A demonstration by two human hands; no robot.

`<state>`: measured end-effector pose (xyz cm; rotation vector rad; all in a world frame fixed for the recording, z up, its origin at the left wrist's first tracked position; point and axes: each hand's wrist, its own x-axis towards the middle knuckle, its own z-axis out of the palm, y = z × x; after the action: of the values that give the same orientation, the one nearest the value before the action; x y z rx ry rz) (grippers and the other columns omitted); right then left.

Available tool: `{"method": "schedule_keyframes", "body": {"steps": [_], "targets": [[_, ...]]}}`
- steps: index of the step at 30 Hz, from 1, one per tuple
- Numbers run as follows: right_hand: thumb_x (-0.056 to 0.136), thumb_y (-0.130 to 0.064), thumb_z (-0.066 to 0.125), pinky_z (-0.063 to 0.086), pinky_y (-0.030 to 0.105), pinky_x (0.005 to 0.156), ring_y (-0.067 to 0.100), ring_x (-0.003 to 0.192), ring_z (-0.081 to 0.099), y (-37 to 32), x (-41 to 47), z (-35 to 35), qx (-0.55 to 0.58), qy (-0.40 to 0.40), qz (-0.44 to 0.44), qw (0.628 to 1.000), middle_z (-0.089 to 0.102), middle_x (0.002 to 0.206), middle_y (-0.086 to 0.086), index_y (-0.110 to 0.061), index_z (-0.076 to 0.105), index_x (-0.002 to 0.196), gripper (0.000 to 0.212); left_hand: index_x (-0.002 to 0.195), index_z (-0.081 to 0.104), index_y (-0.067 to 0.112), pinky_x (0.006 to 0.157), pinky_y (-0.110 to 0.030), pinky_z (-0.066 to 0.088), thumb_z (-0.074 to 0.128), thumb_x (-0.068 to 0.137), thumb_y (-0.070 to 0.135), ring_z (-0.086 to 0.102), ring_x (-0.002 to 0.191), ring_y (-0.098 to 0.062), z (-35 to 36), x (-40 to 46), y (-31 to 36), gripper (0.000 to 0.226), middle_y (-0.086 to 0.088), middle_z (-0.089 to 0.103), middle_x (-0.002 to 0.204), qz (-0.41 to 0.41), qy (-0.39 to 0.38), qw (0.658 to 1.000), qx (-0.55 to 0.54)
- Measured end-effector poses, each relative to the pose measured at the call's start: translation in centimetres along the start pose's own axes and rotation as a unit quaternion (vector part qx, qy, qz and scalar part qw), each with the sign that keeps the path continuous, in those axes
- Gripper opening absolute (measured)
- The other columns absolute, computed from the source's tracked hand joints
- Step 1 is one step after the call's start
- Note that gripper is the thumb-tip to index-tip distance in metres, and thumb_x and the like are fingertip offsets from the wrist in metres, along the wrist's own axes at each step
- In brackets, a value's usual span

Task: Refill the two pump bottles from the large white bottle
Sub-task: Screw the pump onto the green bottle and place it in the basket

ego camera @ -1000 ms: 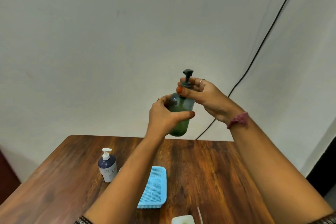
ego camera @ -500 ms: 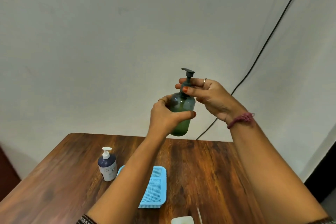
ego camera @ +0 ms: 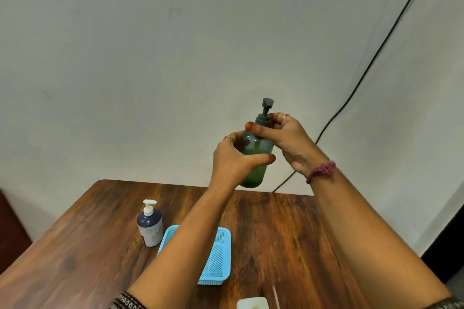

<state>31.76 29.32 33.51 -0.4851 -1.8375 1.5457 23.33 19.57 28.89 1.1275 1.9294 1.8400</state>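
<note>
Not much has shifted since half a second back: the pump head on the green bottle [ego camera: 256, 158] now points toward the camera rather than off to the right, and the right hand [ego camera: 288, 142] has rolled a bit round the collar. The bottle itself sits at about the same height, held up in the air well above the wooden surface [ego camera: 276, 233] and roughly upright with a slight lean.

The left hand [ego camera: 234, 160] wraps the bottle's body, fingers curled behind it and the thumb across the front, so it's clamped on the bottle. The right hand's thumb and fingers pinch the dark pump collar [ego camera: 263, 119] at the bottle's neck, right below the nozzle.

Down on the surface, below and left of the green bottle, a dark blue pump bottle [ego camera: 150, 227] with a white pump stands upright. Just beside it, toward the green bottle's side, lies a light blue mesh tray [ego camera: 218, 258], partly hidden by the left forearm. Well below the green bottle, at the near edge of the view, the top of a white thing [ego camera: 252, 303] pokes in; can't tell exactly what it is. A black cable [ego camera: 364, 75] runs down the wall behind the green bottle.
</note>
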Motion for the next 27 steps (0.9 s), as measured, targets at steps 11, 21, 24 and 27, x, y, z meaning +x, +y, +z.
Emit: {"method": "schedule_keyframes", "body": {"steps": [11, 21, 24, 27], "targets": [[0.065, -0.017, 0.083, 0.054, 0.031, 0.088, 0.02, 0.101, 0.066, 0.3, -0.7, 0.1, -0.002, 0.036, -0.022, 0.999, 0.069, 0.101, 0.004, -0.011, 0.06, 0.106, 0.047, 0.129, 0.052, 0.017, 0.07, -0.011, 0.044, 0.088, 0.06, 0.03, 0.055, 0.099, -0.01, 0.4, -0.1, -0.6, 0.078, 0.007, 0.057, 0.114, -0.008, 0.003, 1.0, -0.003], [0.073, -0.001, 0.075, 0.054, 0.026, 0.083, 0.018, 0.099, 0.067, 0.8, -1.0, -0.9, 0.06, -0.002, -0.008, 0.998, 0.073, 0.099, 0.006, -0.008, 0.063, 0.104, 0.034, 0.127, 0.052, 0.017, 0.075, -0.018, 0.048, 0.088, 0.06, 0.028, 0.056, 0.101, -0.013, 0.6, -0.1, -0.9, 0.077, 0.005, 0.058, 0.115, -0.018, 0.002, 1.0, -0.011], [0.069, -0.005, 0.08, 0.053, 0.021, 0.074, 0.015, 0.094, 0.066, 1.2, -0.8, -0.2, 0.051, 0.036, 0.003, 0.998, 0.069, 0.094, 0.002, -0.012, 0.058, 0.104, 0.042, 0.126, 0.052, 0.019, 0.069, -0.013, 0.045, 0.088, 0.061, 0.027, 0.056, 0.1, -0.012, 0.5, 0.0, -1.1, 0.075, 0.007, 0.056, 0.111, -0.02, 0.004, 1.0, -0.011], [0.079, -0.008, 0.071, 0.049, 0.017, 0.076, 0.011, 0.104, 0.064, 0.7, -1.0, -0.8, 0.081, -0.027, 0.029, 0.996, 0.069, 0.11, 0.0, -0.012, 0.055, 0.124, 0.048, 0.128, 0.051, 0.019, 0.076, -0.019, 0.048, 0.088, 0.06, 0.029, 0.055, 0.102, -0.013, 0.4, 0.1, -1.2, 0.078, 0.006, 0.056, 0.115, -0.022, 0.0, 1.0, -0.008]]}}
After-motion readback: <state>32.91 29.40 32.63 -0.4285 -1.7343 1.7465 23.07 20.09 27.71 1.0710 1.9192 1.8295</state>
